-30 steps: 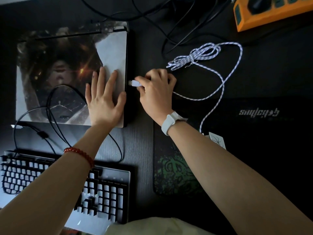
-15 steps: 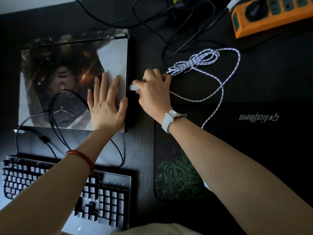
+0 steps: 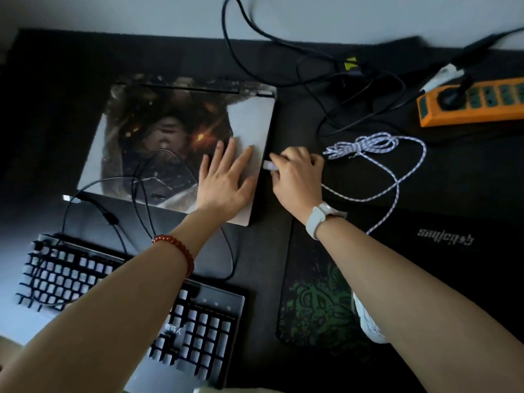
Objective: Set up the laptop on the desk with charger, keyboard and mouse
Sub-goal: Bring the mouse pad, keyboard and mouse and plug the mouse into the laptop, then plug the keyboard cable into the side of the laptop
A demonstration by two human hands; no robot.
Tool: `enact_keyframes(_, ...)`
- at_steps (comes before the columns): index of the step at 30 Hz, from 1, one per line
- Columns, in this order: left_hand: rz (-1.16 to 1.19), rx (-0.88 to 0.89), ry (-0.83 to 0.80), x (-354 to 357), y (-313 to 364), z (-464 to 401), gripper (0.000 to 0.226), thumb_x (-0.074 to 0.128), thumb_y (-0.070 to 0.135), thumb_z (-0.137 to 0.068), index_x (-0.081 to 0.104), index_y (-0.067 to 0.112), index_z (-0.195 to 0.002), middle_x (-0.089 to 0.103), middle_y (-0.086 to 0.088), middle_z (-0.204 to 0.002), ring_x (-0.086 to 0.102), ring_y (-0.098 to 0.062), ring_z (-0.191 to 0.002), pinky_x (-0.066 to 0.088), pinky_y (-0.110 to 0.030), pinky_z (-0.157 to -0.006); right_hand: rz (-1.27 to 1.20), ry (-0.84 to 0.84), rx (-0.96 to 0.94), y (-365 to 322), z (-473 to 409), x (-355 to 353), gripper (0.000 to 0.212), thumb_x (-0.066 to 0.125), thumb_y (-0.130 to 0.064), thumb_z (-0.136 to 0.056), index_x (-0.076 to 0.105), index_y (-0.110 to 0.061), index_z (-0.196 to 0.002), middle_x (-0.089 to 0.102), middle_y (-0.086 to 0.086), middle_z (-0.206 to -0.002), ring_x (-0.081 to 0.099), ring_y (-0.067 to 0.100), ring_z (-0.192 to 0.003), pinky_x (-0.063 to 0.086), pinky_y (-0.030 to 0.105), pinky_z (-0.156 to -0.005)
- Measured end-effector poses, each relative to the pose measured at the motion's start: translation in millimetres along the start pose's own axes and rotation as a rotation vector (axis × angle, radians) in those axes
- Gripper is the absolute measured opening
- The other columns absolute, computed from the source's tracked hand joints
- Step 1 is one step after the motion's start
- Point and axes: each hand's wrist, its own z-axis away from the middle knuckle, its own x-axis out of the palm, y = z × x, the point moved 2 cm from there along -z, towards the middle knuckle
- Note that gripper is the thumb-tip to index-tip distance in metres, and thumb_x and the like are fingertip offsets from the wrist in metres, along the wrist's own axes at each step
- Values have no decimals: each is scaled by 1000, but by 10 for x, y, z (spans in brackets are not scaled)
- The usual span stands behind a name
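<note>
From the head view, the left hand point(image 3: 224, 182) is lying flat, fingers spread, pressing on the closed laptop point(image 3: 181, 148) on the bench point(image 3: 283, 114). The right hand point(image 3: 297, 177) is pinching a white plug point(image 3: 268, 165) against the laptop's right edge, its braided cable point(image 3: 397, 177) trailing toward the mouse point(image 3: 368, 324); the keyboard point(image 3: 198, 330) is sitting nearest the person.

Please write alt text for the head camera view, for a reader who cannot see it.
The right hand pinches a white USB plug at the closed laptop's right edge while the left hand presses flat on its lid. A keyboard lies nearer, a mouse mat to its right.
</note>
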Motion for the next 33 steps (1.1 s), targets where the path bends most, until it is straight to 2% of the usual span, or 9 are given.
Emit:
enact_keyframes(3, 123, 26, 111, -233, -100, 184, 53, 48, 20, -89, 35, 19, -141, 28, -7, -152, 16, -21, -143, 6, -42, -115, -31, 82, 89, -175, 178, -112, 43, 51, -14, -85, 51, -17, -128, 52, 7, -126, 42, 26, -122, 28, 44, -99)
enact_keyframes(7, 282, -43, 305, -477, -487, 790, 39, 56, 4, -83, 57, 6, -122, 49, -17, -135, 38, -34, -131, 29, -50, -108, -158, 203, 29, -580, 539, -202, 36, 56, -5, -82, 59, -6, -117, 59, 16, -116, 54, 37, -109, 43, 49, -87)
enact_keyframes(11, 304, -222, 417, -639, -1261, 1300, 36, 60, 4, -80, 59, 7, -116, 54, -14, -125, 48, -35, -117, 36, -51, -96, -117, 38, -9, -1056, 841, -39, 44, 58, -19, -86, 50, -7, -127, 56, 14, -121, 52, 33, -113, 47, 48, -87)
enact_keyframes(14, 294, -452, 328, -723, -2020, 1441, 49, 61, 17, -83, 47, 11, -129, 41, -15, -139, 35, -36, -128, 29, -54, -102, -96, -83, 132, -1434, 867, 216, 72, 56, -41, -87, 23, -10, -143, 34, 12, -145, 32, 27, -134, 39, 44, -100)
enact_keyframes(17, 310, -644, 67, -744, -2651, 1329, 73, 59, 43, -83, 24, 17, -142, 25, -13, -149, 21, -35, -135, 21, -55, -106, -15, -162, 324, -1715, 834, 449, 98, 54, -64, -77, 3, -16, -147, 16, 9, -154, 20, 29, -139, 35, 48, -102)
enact_keyframes(23, 606, -485, -154, -667, -3288, 1049, 79, 67, 35, -81, 23, 9, -142, 46, -18, -136, 43, -33, -126, 36, -42, -103, 215, -179, 436, -2324, 710, 908, 111, 52, -78, -65, -4, -25, -145, 17, 8, -150, 32, 30, -126, 35, 48, -94)
enact_keyframes(27, 741, -500, -154, -621, -3327, 877, 77, 69, 29, -81, 26, 8, -142, 54, -15, -129, 49, -30, -120, 39, -38, -99, 355, -178, 382, -2541, 577, 1062, 97, 61, -53, -77, 3, -18, -146, 40, 10, -136, 43, 27, -118, 36, 44, -92)
enact_keyframes(30, 788, -580, -161, -568, -3312, 752, 76, 68, 28, -80, 24, 11, -139, 62, -15, -115, 55, -34, -110, 45, -41, -95, 373, -172, 317, -2556, 498, 1022, 62, 53, -30, -89, 23, -12, -141, 60, 9, -118, 52, 27, -111, 38, 40, -89)
enact_keyframes(33, 685, -595, -187, -524, -3318, 710, 64, 65, 28, -81, 31, 14, -134, 59, -19, -116, 56, -37, -107, 47, -40, -89, 252, -98, 241, -2551, 389, 839, 27, 38, -25, -96, 46, -10, -118, 67, 14, -97, 63, 33, -89, 41, 34, -67)
